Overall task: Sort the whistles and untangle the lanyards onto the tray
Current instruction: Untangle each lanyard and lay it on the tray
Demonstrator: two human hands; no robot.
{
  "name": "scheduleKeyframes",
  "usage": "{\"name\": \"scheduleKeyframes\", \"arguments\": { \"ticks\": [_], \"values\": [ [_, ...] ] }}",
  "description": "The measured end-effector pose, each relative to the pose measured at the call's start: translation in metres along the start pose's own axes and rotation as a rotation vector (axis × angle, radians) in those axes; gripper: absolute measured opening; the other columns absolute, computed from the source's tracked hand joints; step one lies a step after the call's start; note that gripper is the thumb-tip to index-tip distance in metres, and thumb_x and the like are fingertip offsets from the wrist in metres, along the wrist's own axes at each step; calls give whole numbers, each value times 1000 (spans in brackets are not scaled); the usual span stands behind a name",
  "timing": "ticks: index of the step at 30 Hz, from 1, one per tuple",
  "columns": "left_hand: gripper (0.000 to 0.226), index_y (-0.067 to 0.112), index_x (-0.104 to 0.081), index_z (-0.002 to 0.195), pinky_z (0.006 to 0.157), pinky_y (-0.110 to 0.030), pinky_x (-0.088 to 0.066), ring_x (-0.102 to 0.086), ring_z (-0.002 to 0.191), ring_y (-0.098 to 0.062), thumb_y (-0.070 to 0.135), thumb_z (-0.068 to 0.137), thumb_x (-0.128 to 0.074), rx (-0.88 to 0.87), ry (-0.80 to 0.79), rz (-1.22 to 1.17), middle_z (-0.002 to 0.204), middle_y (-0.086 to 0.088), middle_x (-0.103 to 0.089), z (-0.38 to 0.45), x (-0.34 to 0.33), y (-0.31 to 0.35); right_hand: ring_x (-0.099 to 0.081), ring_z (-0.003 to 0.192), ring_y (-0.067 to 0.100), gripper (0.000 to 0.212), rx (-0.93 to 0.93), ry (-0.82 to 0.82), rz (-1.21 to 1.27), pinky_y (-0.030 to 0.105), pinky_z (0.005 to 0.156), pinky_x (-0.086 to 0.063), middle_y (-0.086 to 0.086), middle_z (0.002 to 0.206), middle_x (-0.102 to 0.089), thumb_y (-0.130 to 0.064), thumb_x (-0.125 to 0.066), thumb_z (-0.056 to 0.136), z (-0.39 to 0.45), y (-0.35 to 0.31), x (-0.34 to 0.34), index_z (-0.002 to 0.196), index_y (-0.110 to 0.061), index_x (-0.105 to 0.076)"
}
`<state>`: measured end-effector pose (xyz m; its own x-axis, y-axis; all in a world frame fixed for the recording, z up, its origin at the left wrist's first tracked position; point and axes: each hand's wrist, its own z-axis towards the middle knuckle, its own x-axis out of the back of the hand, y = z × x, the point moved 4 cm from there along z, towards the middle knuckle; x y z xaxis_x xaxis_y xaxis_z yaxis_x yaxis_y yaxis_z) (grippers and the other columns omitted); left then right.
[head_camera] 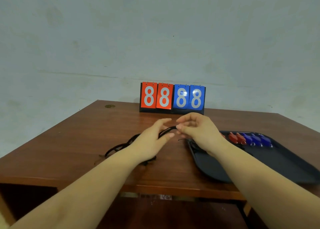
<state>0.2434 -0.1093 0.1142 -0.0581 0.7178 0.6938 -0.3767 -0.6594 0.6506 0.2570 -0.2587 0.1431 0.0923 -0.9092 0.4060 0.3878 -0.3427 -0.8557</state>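
Both hands, right hand (pixel 195 130) pinching and left hand (pixel 154 138) loosely guiding, stretch black cords (pixel 167 130) between them (likely to untangle).

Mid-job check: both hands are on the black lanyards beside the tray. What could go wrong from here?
1. The right hand pinches a bundle of black lanyards that runs across the left hand; pulling hard may tighten the tangle trailing on the table.
2. The right forearm lies over the tray, so a sweep could knock the red whistles and blue whistles out of their row.
3. The tray sits close to the table's front edge and could be nudged off.
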Motion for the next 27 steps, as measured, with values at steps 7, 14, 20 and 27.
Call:
{"name": "scheduleKeyframes", "arguments": {
  "ticks": [7, 14, 20, 27],
  "values": [
    [18, 30, -56, 92, 60, -18, -37, -49, 65, -1, 35, 98, -39, 71, -129, 2, 72, 12, -52, 3, -23, -14, -58, 80, 1, 17, -71, 79, -437, 11, 61, -39, -9, 88, -62, -15, -56, 91, -8, 27, 48, 87, -31, -57],
    [16, 29, -55, 101, 75, -19, -43, -55, 84, 0, 36, 97, -41, 88, -169, 166, 93, 14, -59, -3, -21, -39, -53, 72, 0, 17, -178, -92, -695, 10, 61, -39, -7, 85, -59, -11, -51, 93, -25, 62, 78, 94, -28, -55],
    [15, 27, -57, 97, 56, -13, -38, -53, 62, 5, 33, 97, -43, -9, -111, 88, 75, 11, -57, -6, -24, -24, -48, 121, 9, 37, 1, -162, -775, 21, 100, -33, -10, 130, -52, -35, -53, 92, -32, 36, 39, 129, -28, -50],
    [12, 28, -56, 94, 72, -23, -45, -56, 79, -5, 32, 97, -45, -62, -59, 26, 84, 8, -61, -10, -22, -21, -54, 69, 5, 28, -14, -289, -607, 18, 62, -39, -9, 78, -58, -41, -41, 97, -30, 30, -18, 105, -23, -61]
  ]
}}
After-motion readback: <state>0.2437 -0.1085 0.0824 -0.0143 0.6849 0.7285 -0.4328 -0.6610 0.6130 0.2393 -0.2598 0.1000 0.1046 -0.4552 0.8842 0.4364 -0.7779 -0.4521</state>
